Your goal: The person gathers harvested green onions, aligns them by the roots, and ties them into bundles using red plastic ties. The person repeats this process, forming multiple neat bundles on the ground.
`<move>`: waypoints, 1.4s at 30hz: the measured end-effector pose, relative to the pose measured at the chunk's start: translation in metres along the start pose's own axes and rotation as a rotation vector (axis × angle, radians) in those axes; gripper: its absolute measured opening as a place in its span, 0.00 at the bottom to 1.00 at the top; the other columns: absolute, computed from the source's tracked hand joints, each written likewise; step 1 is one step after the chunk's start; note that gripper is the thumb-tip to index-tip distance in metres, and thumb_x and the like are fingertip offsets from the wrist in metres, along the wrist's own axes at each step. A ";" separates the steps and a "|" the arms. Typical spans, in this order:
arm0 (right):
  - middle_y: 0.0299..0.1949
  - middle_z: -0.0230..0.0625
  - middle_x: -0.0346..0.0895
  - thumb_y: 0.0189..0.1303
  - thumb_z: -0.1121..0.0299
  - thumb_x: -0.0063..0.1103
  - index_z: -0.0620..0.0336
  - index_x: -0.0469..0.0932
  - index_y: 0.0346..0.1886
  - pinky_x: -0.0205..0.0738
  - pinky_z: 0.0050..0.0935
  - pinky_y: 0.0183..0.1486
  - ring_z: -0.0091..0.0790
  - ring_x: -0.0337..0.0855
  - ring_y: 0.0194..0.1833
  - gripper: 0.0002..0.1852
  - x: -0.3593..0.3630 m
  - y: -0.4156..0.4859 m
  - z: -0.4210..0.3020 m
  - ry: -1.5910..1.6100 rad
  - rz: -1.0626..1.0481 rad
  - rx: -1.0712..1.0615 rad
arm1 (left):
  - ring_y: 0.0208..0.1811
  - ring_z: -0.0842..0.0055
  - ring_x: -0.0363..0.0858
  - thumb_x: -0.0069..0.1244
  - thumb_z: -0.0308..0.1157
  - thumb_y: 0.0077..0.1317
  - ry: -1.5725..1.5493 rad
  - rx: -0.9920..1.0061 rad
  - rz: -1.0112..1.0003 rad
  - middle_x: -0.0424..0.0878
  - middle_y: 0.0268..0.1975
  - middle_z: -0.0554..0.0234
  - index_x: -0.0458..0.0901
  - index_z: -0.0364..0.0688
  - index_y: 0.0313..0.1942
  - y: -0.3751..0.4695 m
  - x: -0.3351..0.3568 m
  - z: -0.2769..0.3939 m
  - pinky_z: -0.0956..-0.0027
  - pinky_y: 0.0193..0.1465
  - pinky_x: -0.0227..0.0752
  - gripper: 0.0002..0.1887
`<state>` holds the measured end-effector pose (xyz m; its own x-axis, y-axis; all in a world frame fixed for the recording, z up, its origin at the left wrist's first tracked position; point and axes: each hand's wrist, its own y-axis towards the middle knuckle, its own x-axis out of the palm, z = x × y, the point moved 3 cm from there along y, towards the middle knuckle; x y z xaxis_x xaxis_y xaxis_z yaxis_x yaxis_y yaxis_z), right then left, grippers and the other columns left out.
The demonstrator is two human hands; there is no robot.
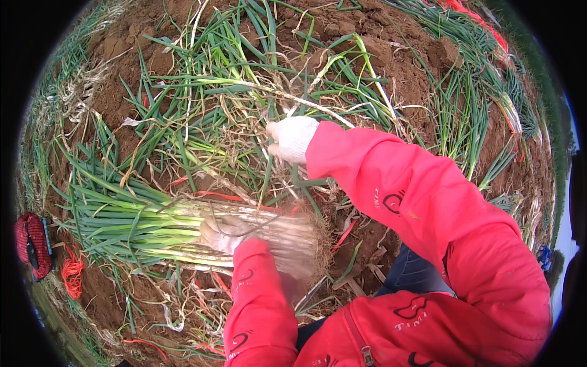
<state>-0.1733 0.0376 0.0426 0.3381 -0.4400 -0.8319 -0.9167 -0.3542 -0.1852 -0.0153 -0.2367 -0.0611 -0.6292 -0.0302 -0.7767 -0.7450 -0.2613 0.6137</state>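
Note:
A thick bunch of green onions point(151, 234) lies sideways before me, its green leaves to the left and its white stems and roots to the right. My left hand point(224, 233), in a pale glove, grips it around the middle from above. The root end is blurred. A thin brownish strand point(257, 229) curves over the hand and stems. Farther out, my right hand point(293, 139), in a white knit glove, reaches into loose green onions point(229, 98) spread over the soil. Its fingertips are among the stalks, and whether they hold any is unclear.
Orange-red twine point(72, 275) lies heaped at the left, near a red-and-black bag point(34, 247). Strips of red tie point(344, 236) and dry leaves litter the brown soil point(408, 73). More green onions point(463, 114) lie at the right, with a tied bunch point(509, 112) beyond.

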 end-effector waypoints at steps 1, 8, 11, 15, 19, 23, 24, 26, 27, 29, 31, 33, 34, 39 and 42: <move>0.37 0.54 0.88 0.69 0.61 0.60 0.63 0.82 0.53 0.83 0.56 0.47 0.59 0.90 0.42 0.17 -0.019 0.012 0.037 -0.182 0.028 0.066 | 0.66 0.45 0.78 0.65 0.27 0.65 0.003 0.002 0.005 0.78 0.64 0.45 0.78 0.36 0.66 0.000 -0.002 0.003 0.34 0.75 0.68 0.28; 0.43 0.56 0.90 0.66 0.55 0.64 0.62 0.87 0.48 0.84 0.53 0.56 0.56 0.92 0.49 0.19 0.000 -0.009 0.199 -0.285 -0.274 0.503 | 0.60 0.42 0.81 0.61 0.19 0.62 0.050 -0.011 0.001 0.82 0.58 0.43 0.82 0.33 0.61 0.010 -0.008 0.018 0.37 0.72 0.72 0.24; 0.44 0.56 0.89 0.72 0.53 0.59 0.61 0.85 0.52 0.82 0.55 0.57 0.60 0.91 0.49 0.20 -0.014 -0.006 0.188 -0.272 -0.238 0.435 | 0.62 0.41 0.80 0.60 0.20 0.65 0.063 -0.108 -0.060 0.84 0.56 0.43 0.83 0.33 0.64 0.014 -0.009 0.020 0.38 0.71 0.74 0.25; 0.47 0.50 0.90 0.76 0.49 0.57 0.55 0.83 0.58 0.83 0.52 0.55 0.57 0.90 0.50 0.21 -0.146 0.011 0.184 -0.281 0.184 0.388 | 0.58 0.41 0.83 0.59 0.21 0.65 0.090 -0.082 -0.036 0.87 0.55 0.40 0.86 0.31 0.57 0.014 -0.010 0.024 0.40 0.65 0.77 0.19; 0.43 0.46 0.91 0.74 0.44 0.62 0.54 0.83 0.60 0.83 0.48 0.55 0.52 0.91 0.48 0.25 -0.271 -0.060 0.245 -0.289 0.624 0.430 | 0.56 0.40 0.84 0.59 0.20 0.63 0.091 -0.041 -0.025 0.86 0.54 0.35 0.85 0.29 0.55 0.011 -0.004 0.018 0.41 0.59 0.78 0.18; 0.42 0.55 0.89 0.77 0.46 0.54 0.59 0.87 0.52 0.81 0.52 0.55 0.58 0.90 0.49 0.25 -0.212 -0.159 0.344 -0.336 0.081 0.827 | 0.56 0.39 0.83 0.60 0.21 0.63 0.118 -0.006 -0.004 0.85 0.56 0.34 0.84 0.29 0.57 0.005 0.004 0.009 0.40 0.59 0.77 0.20; 0.42 0.55 0.89 0.76 0.48 0.55 0.61 0.87 0.50 0.81 0.52 0.54 0.57 0.91 0.48 0.24 -0.185 -0.190 0.362 -0.325 -0.057 0.877 | 0.56 0.39 0.83 0.60 0.21 0.64 0.122 0.002 -0.007 0.85 0.56 0.34 0.84 0.29 0.57 0.003 0.006 0.008 0.40 0.59 0.77 0.20; 0.43 0.54 0.90 0.74 0.50 0.57 0.58 0.88 0.52 0.81 0.51 0.56 0.56 0.91 0.49 0.22 -0.127 -0.243 0.387 -0.183 -0.223 0.992 | 0.56 0.39 0.83 0.59 0.22 0.64 0.123 0.017 -0.013 0.85 0.56 0.34 0.84 0.29 0.57 0.000 0.010 0.005 0.40 0.59 0.77 0.20; 0.45 0.54 0.90 0.73 0.50 0.57 0.54 0.87 0.58 0.81 0.49 0.58 0.56 0.90 0.51 0.23 -0.102 -0.262 0.393 -0.056 -0.147 1.056 | 0.56 0.39 0.83 0.59 0.22 0.64 0.130 0.025 -0.014 0.85 0.56 0.34 0.83 0.29 0.57 -0.001 0.012 0.003 0.40 0.59 0.78 0.20; 0.48 0.53 0.90 0.73 0.50 0.57 0.52 0.85 0.63 0.81 0.46 0.60 0.56 0.90 0.53 0.24 -0.065 -0.277 0.401 -0.013 -0.095 0.976 | 0.56 0.39 0.83 0.59 0.22 0.65 0.139 0.042 -0.017 0.85 0.56 0.33 0.83 0.29 0.58 -0.001 0.013 0.001 0.40 0.59 0.78 0.20; 0.47 0.51 0.89 0.75 0.51 0.55 0.55 0.84 0.57 0.80 0.49 0.56 0.57 0.89 0.50 0.21 -0.043 -0.267 0.410 0.056 0.105 0.966 | 0.57 0.39 0.83 0.59 0.23 0.65 0.144 0.058 -0.024 0.85 0.57 0.33 0.83 0.29 0.58 0.000 0.014 0.001 0.40 0.60 0.78 0.20; 0.45 0.51 0.89 0.75 0.52 0.54 0.56 0.83 0.55 0.80 0.50 0.54 0.57 0.89 0.48 0.20 -0.034 -0.250 0.418 0.100 0.288 0.898 | 0.57 0.39 0.83 0.59 0.23 0.65 0.151 0.072 -0.030 0.85 0.57 0.33 0.83 0.29 0.58 0.001 0.015 0.001 0.40 0.60 0.78 0.20; 0.45 0.50 0.89 0.74 0.52 0.55 0.54 0.83 0.58 0.80 0.48 0.53 0.57 0.89 0.47 0.20 -0.024 -0.247 0.421 0.306 0.270 0.965 | 0.57 0.39 0.83 0.59 0.24 0.66 0.155 0.079 -0.030 0.85 0.57 0.33 0.83 0.29 0.58 0.002 0.015 0.002 0.40 0.60 0.78 0.20; 0.44 0.42 0.90 0.70 0.61 0.65 0.55 0.85 0.60 0.80 0.38 0.51 0.40 0.89 0.43 0.19 0.006 -0.234 0.436 0.457 0.196 1.084 | 0.57 0.39 0.83 0.59 0.25 0.67 0.170 0.081 -0.036 0.85 0.57 0.33 0.83 0.29 0.58 0.003 0.014 0.001 0.40 0.60 0.78 0.20; 0.42 0.39 0.89 0.68 0.70 0.66 0.60 0.85 0.59 0.79 0.33 0.50 0.32 0.87 0.43 0.17 0.018 -0.220 0.437 0.673 0.389 0.934 | 0.57 0.39 0.83 0.59 0.25 0.67 0.192 0.090 -0.034 0.85 0.58 0.33 0.83 0.29 0.59 0.003 0.014 0.001 0.40 0.60 0.78 0.20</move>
<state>-0.0584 0.4682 -0.1599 -0.2046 -0.8234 -0.5293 -0.6885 0.5054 -0.5201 -0.0263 -0.2371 -0.0703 -0.5562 -0.2087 -0.8044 -0.7872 -0.1780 0.5905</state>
